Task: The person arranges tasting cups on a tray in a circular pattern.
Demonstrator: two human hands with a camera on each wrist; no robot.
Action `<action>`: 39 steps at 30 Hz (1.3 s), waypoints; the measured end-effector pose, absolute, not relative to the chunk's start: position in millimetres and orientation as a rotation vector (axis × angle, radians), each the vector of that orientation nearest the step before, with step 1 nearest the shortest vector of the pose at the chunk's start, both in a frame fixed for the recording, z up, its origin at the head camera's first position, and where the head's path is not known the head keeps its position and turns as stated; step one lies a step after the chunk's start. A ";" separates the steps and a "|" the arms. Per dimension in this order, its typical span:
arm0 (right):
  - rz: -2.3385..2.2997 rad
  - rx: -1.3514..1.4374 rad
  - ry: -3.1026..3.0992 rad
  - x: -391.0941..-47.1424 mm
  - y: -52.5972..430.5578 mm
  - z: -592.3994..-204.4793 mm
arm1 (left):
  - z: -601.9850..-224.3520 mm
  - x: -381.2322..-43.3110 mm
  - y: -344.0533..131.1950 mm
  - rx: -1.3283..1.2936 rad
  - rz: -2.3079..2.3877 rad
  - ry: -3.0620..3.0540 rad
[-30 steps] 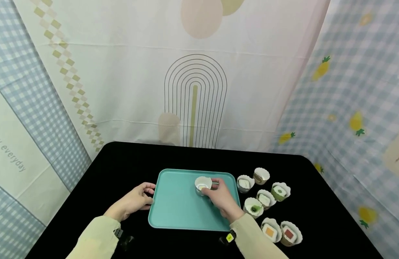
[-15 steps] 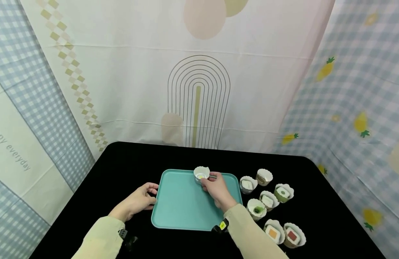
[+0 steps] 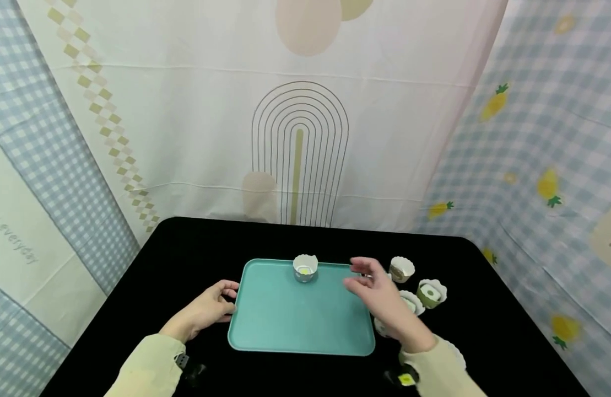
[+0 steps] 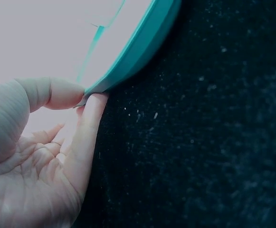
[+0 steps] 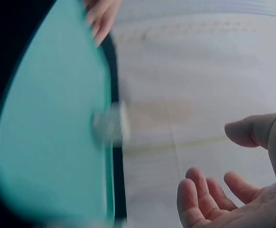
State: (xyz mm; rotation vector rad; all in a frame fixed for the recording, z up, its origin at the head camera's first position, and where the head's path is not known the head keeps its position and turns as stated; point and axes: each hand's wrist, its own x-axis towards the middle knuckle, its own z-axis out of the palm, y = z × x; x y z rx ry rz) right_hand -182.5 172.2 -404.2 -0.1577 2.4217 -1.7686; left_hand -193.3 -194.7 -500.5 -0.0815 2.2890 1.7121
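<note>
A turquoise tray (image 3: pixel 300 320) lies on the black table. My left hand (image 3: pixel 201 311) is at its left edge. In the left wrist view, thumb and finger pinch the tray's rim (image 4: pixel 140 50). One white scalloped paper cup (image 3: pixel 305 269) stands upright near the tray's back edge, with a small white-and-yellow piece inside. My right hand (image 3: pixel 387 300) is over the tray's right edge, apart from that cup and holding nothing. The right wrist view has the hand (image 5: pixel 266 202) with thumb and fingers spread, and the cup (image 5: pixel 111 126) blurred beyond.
Several more paper cups stand right of the tray, partly hidden by my right arm. Among them are a brown-patterned cup (image 3: pixel 401 269) at the back and a green cup (image 3: pixel 432 293) holding a white piece. A white curtain (image 3: pixel 211 138) hangs behind the table.
The right hand carried the cup to the tray's back edge, let go of it and drew away to the right. The left hand has stayed at the tray's left edge.
</note>
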 end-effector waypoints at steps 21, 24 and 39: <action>-1.382 -0.214 2.041 -156.0 413.3 -469.2 | -508.1 -191.5 -188.0 -0.117 1.696 2.240; -1.438 -0.258 1.888 -157.3 419.6 -478.5 | -507.8 -191.2 -189.7 -0.121 1.694 2.239; -1.388 -0.648 1.782 -153.3 414.4 -491.9 | -500.8 -191.6 -197.2 -0.108 1.708 2.247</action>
